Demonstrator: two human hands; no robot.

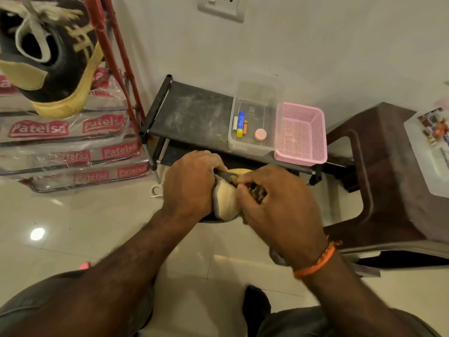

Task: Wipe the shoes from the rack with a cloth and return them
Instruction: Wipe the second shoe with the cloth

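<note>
Both hands meet over the floor, just in front of the rack. The left hand curls around the shoe, gripping its tan and grey side. The right hand, with an orange band at the wrist, has its fingers curled on a dark patterned cloth pressed against the shoe's right side. The shoe is held above the floor, below the rack's front rail; most of it is hidden by the hands.

On the rack's dusty top shelf: a clear box at the right, holding a blue and yellow stick, small batteries and a pink round piece. A pink basket touches the box on its right. Right of the rack stands a brown stool. Left of the rack lie stacked packets marked "Patelsa", and a second shoe, black and tan, sits atop them.
</note>
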